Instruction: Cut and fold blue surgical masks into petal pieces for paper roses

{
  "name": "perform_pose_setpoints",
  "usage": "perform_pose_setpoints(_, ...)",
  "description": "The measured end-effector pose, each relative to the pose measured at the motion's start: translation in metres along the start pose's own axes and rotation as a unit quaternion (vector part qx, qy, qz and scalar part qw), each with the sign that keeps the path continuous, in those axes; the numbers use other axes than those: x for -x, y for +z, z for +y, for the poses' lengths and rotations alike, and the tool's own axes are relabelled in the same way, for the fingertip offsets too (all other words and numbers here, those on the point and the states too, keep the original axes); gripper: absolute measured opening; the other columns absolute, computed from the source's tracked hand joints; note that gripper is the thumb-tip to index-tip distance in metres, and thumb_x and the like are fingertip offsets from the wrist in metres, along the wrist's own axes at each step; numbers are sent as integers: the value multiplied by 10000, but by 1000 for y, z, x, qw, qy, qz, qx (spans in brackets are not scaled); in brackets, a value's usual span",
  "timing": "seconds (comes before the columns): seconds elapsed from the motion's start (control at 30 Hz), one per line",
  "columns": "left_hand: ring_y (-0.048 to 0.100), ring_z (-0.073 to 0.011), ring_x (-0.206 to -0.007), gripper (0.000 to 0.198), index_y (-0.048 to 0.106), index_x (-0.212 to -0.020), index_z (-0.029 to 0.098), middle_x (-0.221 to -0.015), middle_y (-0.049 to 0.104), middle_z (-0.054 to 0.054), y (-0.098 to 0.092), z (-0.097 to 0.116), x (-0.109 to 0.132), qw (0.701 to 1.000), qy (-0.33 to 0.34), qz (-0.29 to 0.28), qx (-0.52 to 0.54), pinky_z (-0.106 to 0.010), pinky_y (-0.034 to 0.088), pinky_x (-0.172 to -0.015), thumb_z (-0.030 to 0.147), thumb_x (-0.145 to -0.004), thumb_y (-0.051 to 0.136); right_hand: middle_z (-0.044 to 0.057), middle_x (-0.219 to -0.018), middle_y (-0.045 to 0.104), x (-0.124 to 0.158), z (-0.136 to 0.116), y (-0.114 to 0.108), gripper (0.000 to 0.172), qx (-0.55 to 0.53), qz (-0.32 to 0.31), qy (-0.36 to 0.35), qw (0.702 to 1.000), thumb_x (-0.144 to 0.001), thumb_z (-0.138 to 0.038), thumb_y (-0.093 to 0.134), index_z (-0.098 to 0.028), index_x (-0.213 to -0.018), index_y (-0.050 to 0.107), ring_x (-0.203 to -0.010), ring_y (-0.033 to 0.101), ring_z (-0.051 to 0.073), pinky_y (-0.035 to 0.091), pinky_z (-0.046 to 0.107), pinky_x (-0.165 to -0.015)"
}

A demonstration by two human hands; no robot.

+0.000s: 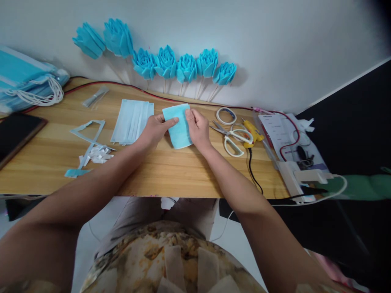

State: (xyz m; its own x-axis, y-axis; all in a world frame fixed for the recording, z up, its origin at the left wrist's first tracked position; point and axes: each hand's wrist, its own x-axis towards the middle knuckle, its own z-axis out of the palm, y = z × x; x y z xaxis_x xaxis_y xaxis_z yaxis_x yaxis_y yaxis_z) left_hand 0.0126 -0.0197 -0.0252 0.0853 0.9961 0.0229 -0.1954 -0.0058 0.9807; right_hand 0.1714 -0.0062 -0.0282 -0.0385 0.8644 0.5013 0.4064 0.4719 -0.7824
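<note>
The blue sheet (180, 130) is up in both hands, over the middle of the table (177, 179), its long side running away from the person and slightly tilted. The left hand (155, 129) grips its left edge, thumb laid flat across the upper face and pointing right, fingers mostly hidden behind, so the sheet is pinched between them. The right hand (198, 127) pinches the upper right edge, thumb on the face near the top corner, the other fingers curled together; how they meet the back I cannot tell. Both forearms reach in from the lower corners and converge, elbows wide, wrists near each other. Just beside the left hand lies a pale pleated mask (131, 122). Near the right hand are a tape roll (226, 123), scissors (227, 132) with white handles and parted blades, and a yellow glue gun (252, 132), its black cord running to the table's front edge. Farther right, a paper (288, 132) carries printed lines too small to read, with a white power strip (291, 179) in front of it. On the left are white scraps (100, 155), a blue strip (76, 173), a clear packet (95, 97), a dark phone (20, 136) and a stack of masks (27, 75) with white loops. Seven blue flowers (187, 68) on thin sticks stand against the wall (275, 49) at the back.
</note>
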Motion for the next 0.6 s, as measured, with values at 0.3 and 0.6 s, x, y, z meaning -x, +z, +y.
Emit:
perform_pose_setpoints(0.3, 727, -225, -841, 412, 747, -852, 153, -841, 781, -62, 4, 5, 3, 1000, 10, 16, 0, -333, 593, -747, 506, -702, 896, -39, -646, 329, -1, 2, 0, 649, -57, -29, 47, 997, -911, -833, 434, -234, -669, 366, -636, 366, 116, 347, 269, -587)
perform_pose_setpoints(0.6, 580, -131, -579, 314, 692, -686, 158, -616, 662, -11, 0, 6, 2, 986, -41, -98, -128, -269, 495, -610, 422, -748, 850, -48, -640, 262, -8, 8, -7, 633, -6, 70, 42, 997, -938, -780, 463, -237, -654, 301, -633, 337, 107, 317, 263, -597)
